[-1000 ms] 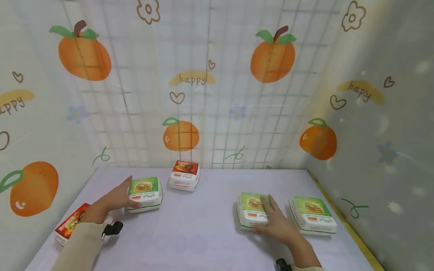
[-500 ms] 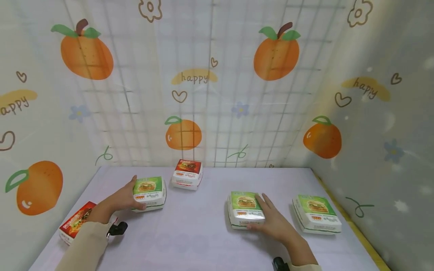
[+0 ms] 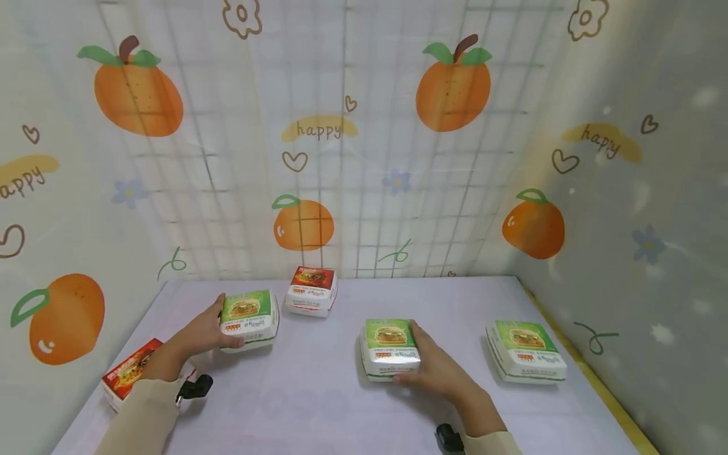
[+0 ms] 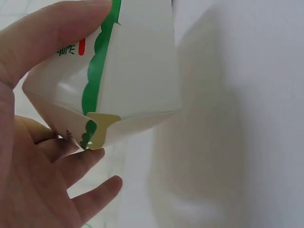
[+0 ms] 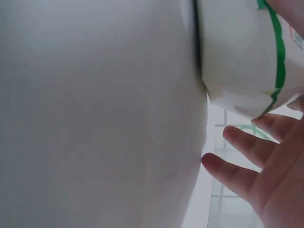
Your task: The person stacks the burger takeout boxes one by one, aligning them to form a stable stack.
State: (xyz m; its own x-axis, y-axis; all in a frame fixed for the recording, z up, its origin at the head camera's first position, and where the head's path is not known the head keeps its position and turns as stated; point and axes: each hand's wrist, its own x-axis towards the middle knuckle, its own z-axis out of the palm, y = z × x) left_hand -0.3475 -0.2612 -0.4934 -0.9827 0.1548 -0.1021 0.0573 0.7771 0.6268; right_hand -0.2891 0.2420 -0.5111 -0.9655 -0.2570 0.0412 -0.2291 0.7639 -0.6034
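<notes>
At the left, my left hand (image 3: 201, 332) grips a green-and-white burger box (image 3: 248, 319) by its left side, thumb on the front face. In the left wrist view that burger box (image 4: 137, 61) shows its pale underside, and a shadow falls on the table beside it, so it looks slightly raised. Right of centre, my right hand (image 3: 438, 373) holds another green-and-white burger box (image 3: 390, 351) from its right side. Its thumb lies along the front and the other fingers are mostly hidden behind. The right wrist view has this burger box (image 5: 242, 52) close to the tabletop.
A red-topped burger box (image 3: 311, 292) sits near the table's back edge. Another red-topped box (image 3: 133, 373) lies partly under my left forearm. One more green-topped box (image 3: 526, 352) stands at the right. A printed curtain (image 3: 375, 208) encloses the back and sides of the table (image 3: 318, 404).
My right hand has moved left with its green burger box, and its fingers have closed round the side. The left hand keeps hold of its box, which seems to have risen slightly.
</notes>
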